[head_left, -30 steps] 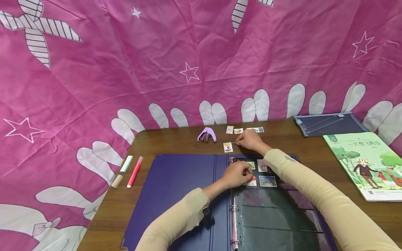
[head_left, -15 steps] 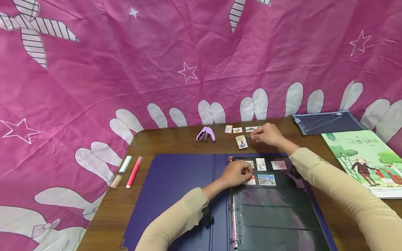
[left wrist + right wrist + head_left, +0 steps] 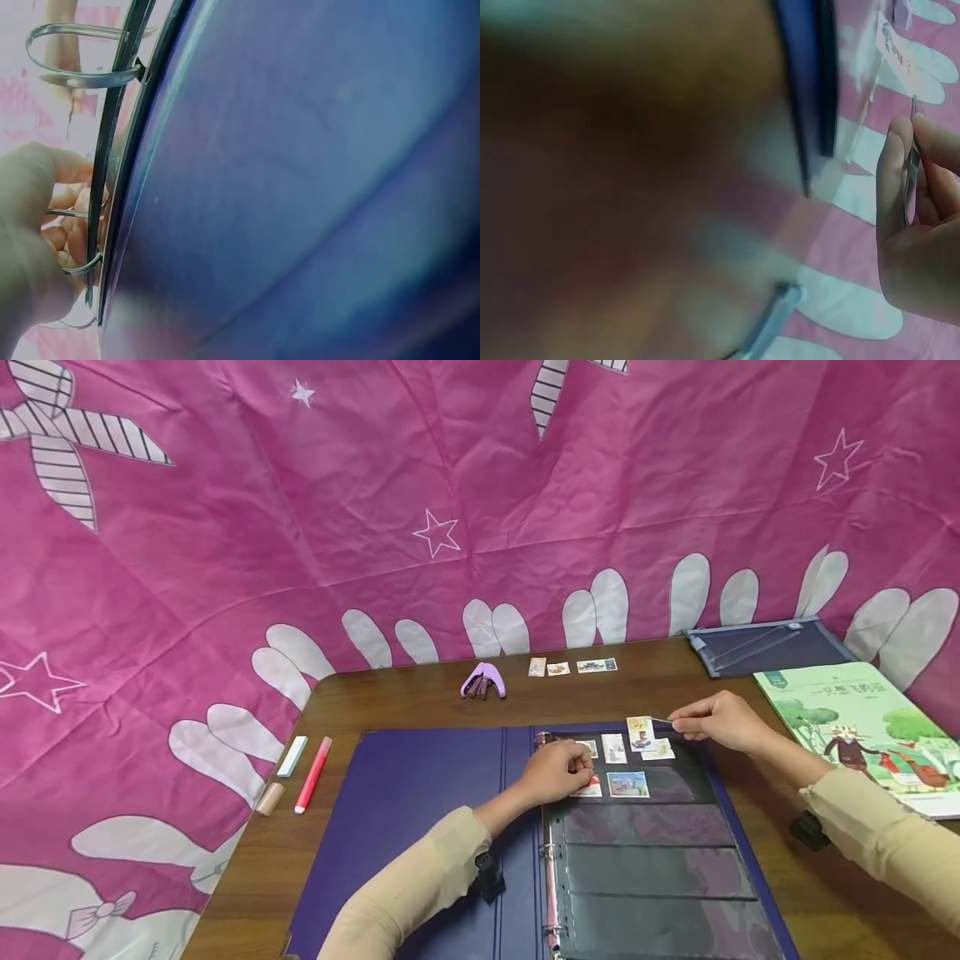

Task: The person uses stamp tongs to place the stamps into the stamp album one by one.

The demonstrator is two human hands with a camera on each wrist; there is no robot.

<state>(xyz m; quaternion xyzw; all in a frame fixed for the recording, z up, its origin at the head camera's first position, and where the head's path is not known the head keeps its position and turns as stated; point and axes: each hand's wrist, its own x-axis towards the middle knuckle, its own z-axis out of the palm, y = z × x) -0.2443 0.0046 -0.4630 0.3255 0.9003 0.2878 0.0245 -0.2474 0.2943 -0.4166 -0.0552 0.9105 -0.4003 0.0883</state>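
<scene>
My right hand (image 3: 720,721) pinches slim metal tweezers (image 3: 911,176) between thumb and fingers. Their tips grip a small stamp (image 3: 641,732) with a picture on it, which overlaps another stamp (image 3: 660,750) in the page's top row. Below them lies the open stamp album (image 3: 427,810), its dark pocket page (image 3: 645,868) held by metal rings (image 3: 90,79). My left hand (image 3: 555,772) rests at the page's upper left with curled fingers, partly covering a red-and-white stamp (image 3: 592,788); I cannot tell whether they pinch anything. A blue landscape stamp (image 3: 627,784) sits beside it.
Several loose stamps (image 3: 596,666) lie at the table's back, right of a purple clip-like object (image 3: 483,681). A red marker (image 3: 313,777) and a small white block (image 3: 292,756) are at left. A green book (image 3: 862,727) and a dark zip pouch (image 3: 768,647) stand to the right.
The stamp in the tweezers has left the table behind the album and moved right and nearer, over the page's top row. My left hand has stayed in place on the page.
</scene>
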